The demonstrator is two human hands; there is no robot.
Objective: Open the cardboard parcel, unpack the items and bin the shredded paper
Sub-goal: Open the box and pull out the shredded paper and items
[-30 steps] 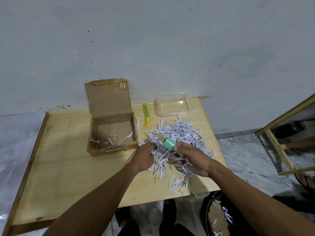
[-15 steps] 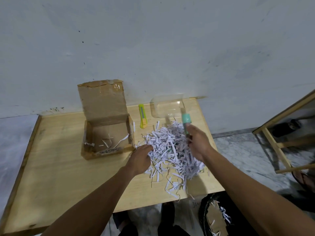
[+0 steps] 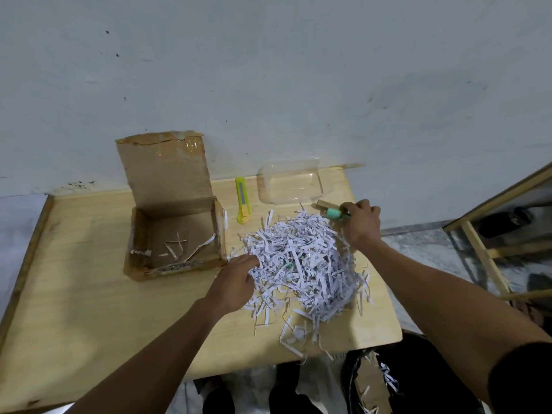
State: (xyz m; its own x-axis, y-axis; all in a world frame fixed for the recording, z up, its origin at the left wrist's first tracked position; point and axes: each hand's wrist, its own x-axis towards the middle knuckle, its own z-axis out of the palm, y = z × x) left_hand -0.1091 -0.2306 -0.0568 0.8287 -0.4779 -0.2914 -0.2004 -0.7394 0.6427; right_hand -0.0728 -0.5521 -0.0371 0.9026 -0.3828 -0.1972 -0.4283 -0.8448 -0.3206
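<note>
The open cardboard parcel (image 3: 176,234) stands on the wooden table (image 3: 89,309), lid up, with a few paper strips left inside. A heap of white shredded paper (image 3: 301,261) lies to its right. My left hand (image 3: 236,279) rests at the heap's left edge, fingers tucked into the strips. My right hand (image 3: 360,225) is beyond the heap's far right corner, closed around a small green item with a tan end (image 3: 331,212), held low over the table just in front of the clear tray.
A clear plastic tray (image 3: 291,182) sits at the table's back right edge by the wall. A yellow-green box cutter (image 3: 242,200) lies between parcel and tray. A black bin (image 3: 385,380) with cardboard and paper stands on the floor below the table's near right corner. A wooden frame (image 3: 490,258) stands at right.
My right hand has lifted the green item out of the heap and carried it back and right, close to the clear tray. My left hand stayed at the heap's left edge.
</note>
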